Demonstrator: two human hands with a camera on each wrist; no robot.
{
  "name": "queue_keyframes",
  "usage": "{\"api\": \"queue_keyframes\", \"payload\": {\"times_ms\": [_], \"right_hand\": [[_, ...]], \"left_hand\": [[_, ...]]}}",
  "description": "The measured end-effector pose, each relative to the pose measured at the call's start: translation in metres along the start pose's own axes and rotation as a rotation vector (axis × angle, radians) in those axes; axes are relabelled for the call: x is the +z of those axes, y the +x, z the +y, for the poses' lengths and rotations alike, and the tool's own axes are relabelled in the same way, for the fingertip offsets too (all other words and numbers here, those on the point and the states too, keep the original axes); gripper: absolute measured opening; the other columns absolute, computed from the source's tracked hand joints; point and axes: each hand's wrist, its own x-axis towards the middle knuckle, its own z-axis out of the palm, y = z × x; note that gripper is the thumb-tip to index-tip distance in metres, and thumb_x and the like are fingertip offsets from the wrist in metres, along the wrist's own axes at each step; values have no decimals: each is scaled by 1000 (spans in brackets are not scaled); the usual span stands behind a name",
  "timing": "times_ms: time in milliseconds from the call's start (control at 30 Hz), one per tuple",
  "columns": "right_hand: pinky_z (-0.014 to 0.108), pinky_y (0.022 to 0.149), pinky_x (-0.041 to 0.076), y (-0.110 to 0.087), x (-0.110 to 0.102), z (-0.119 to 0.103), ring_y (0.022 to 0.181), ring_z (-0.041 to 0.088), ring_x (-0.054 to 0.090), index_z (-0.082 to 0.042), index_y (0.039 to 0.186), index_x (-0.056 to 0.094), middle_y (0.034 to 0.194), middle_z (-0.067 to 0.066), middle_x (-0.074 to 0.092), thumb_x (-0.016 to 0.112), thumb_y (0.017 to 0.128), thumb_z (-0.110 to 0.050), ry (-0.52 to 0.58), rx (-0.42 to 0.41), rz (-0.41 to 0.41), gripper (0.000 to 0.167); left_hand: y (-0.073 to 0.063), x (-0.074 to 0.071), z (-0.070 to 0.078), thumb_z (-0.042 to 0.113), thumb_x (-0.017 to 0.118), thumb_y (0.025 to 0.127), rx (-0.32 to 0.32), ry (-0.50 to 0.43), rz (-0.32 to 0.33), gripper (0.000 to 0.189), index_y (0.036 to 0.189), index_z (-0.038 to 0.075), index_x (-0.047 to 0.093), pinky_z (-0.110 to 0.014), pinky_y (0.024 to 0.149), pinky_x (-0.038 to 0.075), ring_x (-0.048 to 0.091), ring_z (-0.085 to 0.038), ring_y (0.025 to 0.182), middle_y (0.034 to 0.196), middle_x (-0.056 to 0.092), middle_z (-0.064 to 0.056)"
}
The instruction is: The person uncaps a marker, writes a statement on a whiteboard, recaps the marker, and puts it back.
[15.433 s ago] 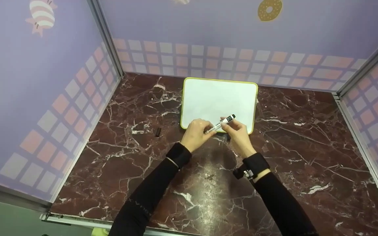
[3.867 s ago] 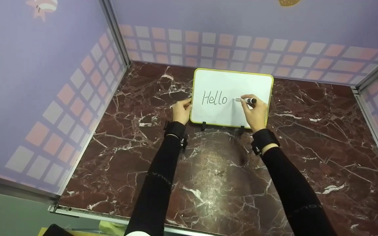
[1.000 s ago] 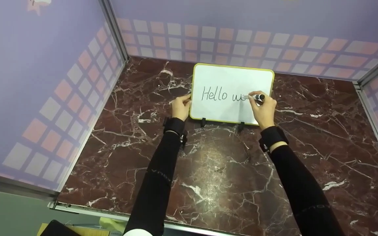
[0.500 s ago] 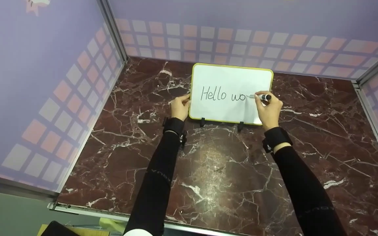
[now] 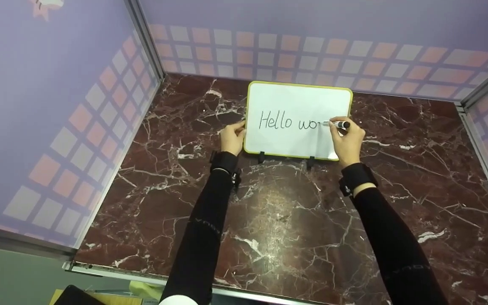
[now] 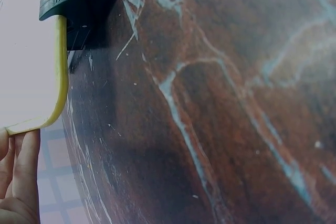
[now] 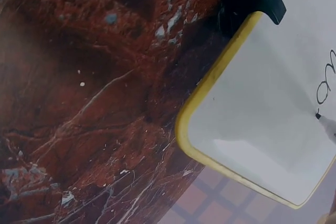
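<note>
A small whiteboard (image 5: 286,99) with a yellow rim leans on a black stand (image 6: 73,3) whose clips catch its lower edge. Handwriting on it reads "Hello wo" plus a short stroke. My left hand (image 5: 232,137) holds the board's left edge, thumb in front and fingers behind in the left wrist view. In my right hand (image 5: 347,140) a black-and-white marker (image 5: 340,124) is pinched between thumb and fingers. Its dark tip (image 7: 318,115) is at the board surface, just right of the "o". Only a little of the right hand shows in the right wrist view.
Dark red marbled tabletop (image 5: 278,220) spreads around the board. Purple panels with pink and white squares (image 5: 210,51) enclose the back and both sides. Below the table's front edge (image 5: 117,274) a black object (image 5: 74,296) and something yellow-green (image 5: 144,290) show.
Over the frames, the board gained "Hello", then "wo" and a stroke. My right hand with the marker has moved rightward; my left hand took the board's left edge. The small dark piece is gone from the table.
</note>
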Motion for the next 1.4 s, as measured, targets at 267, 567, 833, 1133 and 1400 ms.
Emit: {"api": "queue_keyframes", "payload": {"times_ms": [267, 567, 833, 1133, 1400], "right_hand": [[24, 80, 56, -6, -6, 2, 87, 23, 71, 4, 94, 74, 91, 19, 75, 70, 90, -9, -44, 18, -58, 14], [19, 80, 56, 3, -5, -3, 81, 3, 66, 2, 93, 74, 91, 16, 75, 71, 89, -7, -34, 19, -18, 10], [17, 80, 55, 9, -2, -5, 82, 4, 66, 0, 92, 74, 90, 17, 75, 71, 90, -11, -26, 18, 39, 11], [8, 69, 49, 11, -8, 1, 71, -8, 62, 1, 96, 75, 85, 17, 74, 72, 89, -9, 38, 45, 88, 12], [11, 59, 37, 11, -9, 5, 59, -4, 48, -1, 98, 75, 88, 18, 75, 72, 89, -9, -21, 0, 38, 12]], "left_hand": [[1, 0, 0, 3, 68, 91, 4, 4, 11, 34, 125, 7, 69, -35, 89, 55, 72, -28, 96, 106, 75, -16], [0, 2, -2, 5, 68, 91, 30, 21, 14, 33, 124, 5, 69, -37, 86, 55, 72, -29, 90, 101, 76, -15], [0, 1, -2, 4, 69, 90, 30, 11, 21, 33, 123, 6, 70, -37, 85, 55, 72, -28, 89, 100, 76, -15], [1, 0, -1, 4, 69, 90, 21, 10, 22, 33, 122, 6, 70, -35, 87, 55, 72, -27, 91, 102, 76, -15], [-1, -1, 0, 5, 68, 91, 1, 18, 7, 33, 124, 7, 69, -35, 88, 55, 72, -28, 93, 104, 76, -15]]}}
